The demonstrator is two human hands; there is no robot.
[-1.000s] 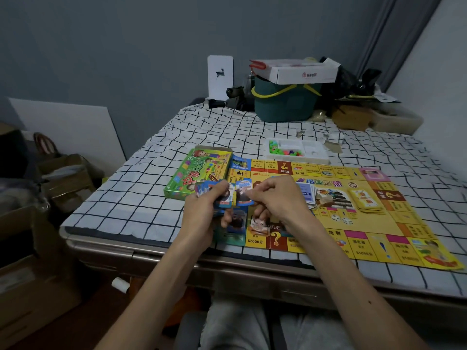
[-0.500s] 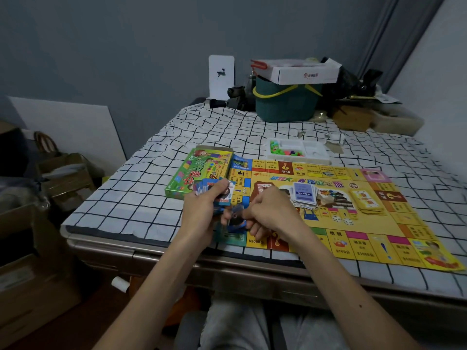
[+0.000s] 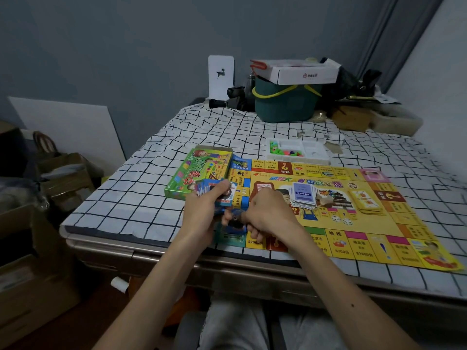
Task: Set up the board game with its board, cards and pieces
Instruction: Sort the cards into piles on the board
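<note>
Risk: left hand is clamped on a loosely fanned card stack over the board's left edge while right hand, closed, pinches what looks like one card (blurred), so a tug could spill them off the counter.

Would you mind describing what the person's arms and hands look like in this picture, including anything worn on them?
Both arms are bare to the bottom of the frame; no sleeve shows. The left hand and right hand wear no gloves, and no ring, watch or bracelet is visible. The right forearm carries one small dark mark. Light trousers show between the arms.
</note>
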